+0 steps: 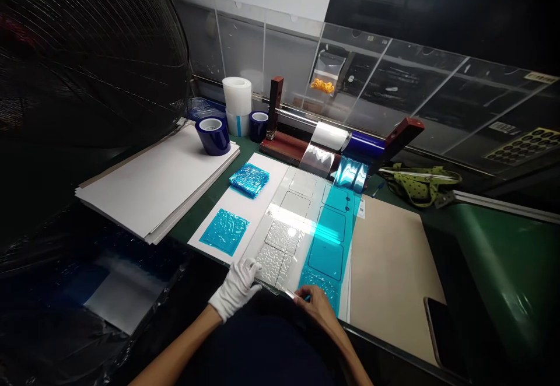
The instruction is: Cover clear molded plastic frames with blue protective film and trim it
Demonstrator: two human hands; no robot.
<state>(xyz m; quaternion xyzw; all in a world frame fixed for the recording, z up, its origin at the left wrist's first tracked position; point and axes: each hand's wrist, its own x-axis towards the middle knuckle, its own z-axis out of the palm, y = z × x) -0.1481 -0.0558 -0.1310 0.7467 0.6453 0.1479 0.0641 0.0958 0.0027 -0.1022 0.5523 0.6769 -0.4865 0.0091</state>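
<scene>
My left hand [236, 288], in a white glove, is at the near left corner of a clear film strip [280, 246], its fingers curled on the edge. The strip's near edge runs across to my right hand [318, 305], which is bare and pinches it between thumb and fingers. Under the clear film lie outlined rounded rectangles, and its near part looks bubbled. Alongside it on the right runs a blue film strip [328, 228] over more outlined rectangles. Both strips come down from a clear roll [331, 135] and a blue roll [362, 143] on a wooden stand [284, 146].
Left of the strips lie a blue film square [225, 231] and a blue film stack [249, 179]. Further left, a tape roll [213, 136] stands on a paper stack [157, 182]. A brown board [389, 269] and a phone [440, 330] lie right. A large fan [96, 53] looms left.
</scene>
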